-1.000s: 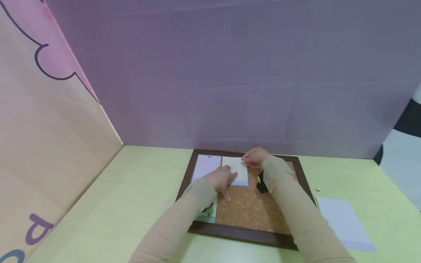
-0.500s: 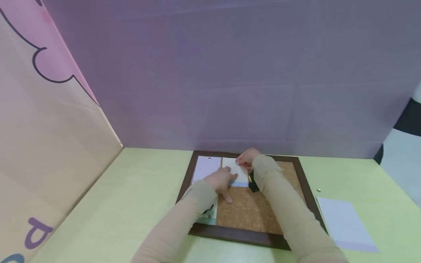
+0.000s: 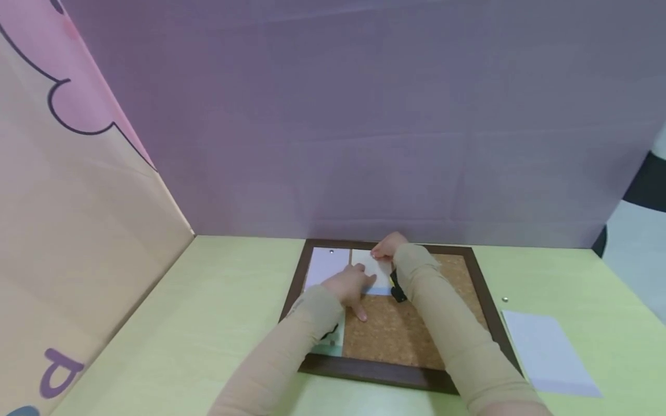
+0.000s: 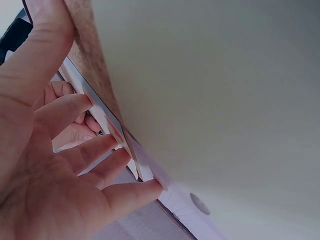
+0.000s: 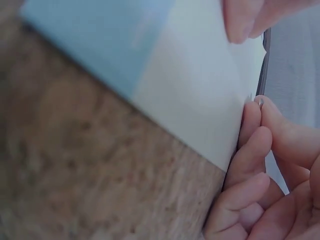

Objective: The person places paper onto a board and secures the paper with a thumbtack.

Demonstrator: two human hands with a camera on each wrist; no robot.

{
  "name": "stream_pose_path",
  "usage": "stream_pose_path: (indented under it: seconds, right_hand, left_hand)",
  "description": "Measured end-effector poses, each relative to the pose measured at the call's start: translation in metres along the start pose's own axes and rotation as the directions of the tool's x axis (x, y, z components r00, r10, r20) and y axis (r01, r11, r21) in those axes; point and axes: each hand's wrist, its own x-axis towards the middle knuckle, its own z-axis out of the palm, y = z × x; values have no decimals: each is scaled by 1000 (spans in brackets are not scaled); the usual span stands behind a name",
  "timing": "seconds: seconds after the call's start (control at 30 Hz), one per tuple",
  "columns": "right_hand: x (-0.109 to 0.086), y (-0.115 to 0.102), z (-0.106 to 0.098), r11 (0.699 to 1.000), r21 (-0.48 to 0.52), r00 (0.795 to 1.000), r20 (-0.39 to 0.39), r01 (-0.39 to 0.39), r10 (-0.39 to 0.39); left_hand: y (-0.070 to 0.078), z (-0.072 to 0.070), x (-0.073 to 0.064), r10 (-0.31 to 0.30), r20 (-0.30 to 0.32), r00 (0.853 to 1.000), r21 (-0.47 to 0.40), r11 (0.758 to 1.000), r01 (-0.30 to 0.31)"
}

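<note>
A corkboard in a dark wooden frame lies on the table against the purple backdrop. My left hand, fingers spread, presses a white card with a blue lower strip onto the cork; in the left wrist view the fingertips touch the paper. At the card's upper edge, my right hand pinches a small silver thumbtack between thumb and forefinger, its other fingers curled. To the left is a pale lilac card with a tack at its top. My left sleeve partly covers a greenish card.
Right of the board lies a white sheet with a lilac lower strip, and beside it a loose silver tack. The backdrop rises directly behind the frame. A beige printed panel stands on the left.
My right hand has moved left along the card's upper edge, carrying the thumbtack from near the corner toward the card's top middle. My left hand stays pressed in place.
</note>
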Motion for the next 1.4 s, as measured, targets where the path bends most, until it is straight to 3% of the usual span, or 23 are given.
stream_pose_path:
  seconds: [0.1,0.2,0.33,0.5,0.57,0.63,0.7,0.77,0.83,1.0,1.1,1.17,1.33,1.4]
  right_hand:
    - [41,25,10,999,-29,1000,-17,15,-16]
    - [48,29,10,1000,-20,999,-42,21,-22]
    - [3,-3,0,1000,-7,998,-64,7,-8]
    - [-75,-56,-14,1000,-10,997,-66,25,-25]
    - [-102,-70,-20,998,17,996,-61,67,-66]
    - [-118,-80,-23,996,24,995,-54,86,-85]
    - [-121,-81,-24,996,17,995,-50,93,-92]
    - [-107,-72,-21,996,-13,995,-54,87,-88]
    - [-80,-56,-16,997,-52,997,-52,58,-60]
    - [12,3,2,996,-85,998,-46,35,-39]
    - [26,12,4,997,-79,999,-35,21,-24]
    - [9,1,0,997,-71,999,-43,12,-15]
    - [-79,-57,-17,999,-43,998,-57,22,-25]
    - [-103,-74,-21,1000,-17,998,-56,3,-4]
  left_hand:
    - [-1,1,0,-3,1,1000,-6,1000,3]
    - [-1,1,1,5,-5,1000,-9,1000,-5]
    - [-1,0,0,3,-6,1000,-17,1000,-3]
    - [-1,-1,-3,0,-3,1000,-21,1000,0]
    - [-1,0,-3,2,-3,1000,-13,1000,-2]
    - [-1,1,-3,5,-4,1000,-3,1000,-5]
    - [-1,1,-3,5,-4,1000,5,1000,-5]
    - [-1,1,-3,3,-4,1000,6,1000,-3]
    - [0,1,-3,3,-4,1000,11,1000,-3]
    - [1,2,-3,7,-10,1000,23,1000,-7]
    - [2,1,-5,9,-13,1000,27,1000,-9]
    - [3,0,-6,11,-14,1000,29,1000,-11]
    - [2,0,-6,10,-21,1000,24,1000,-10]
    - [2,0,-6,9,-23,1000,21,1000,-9]
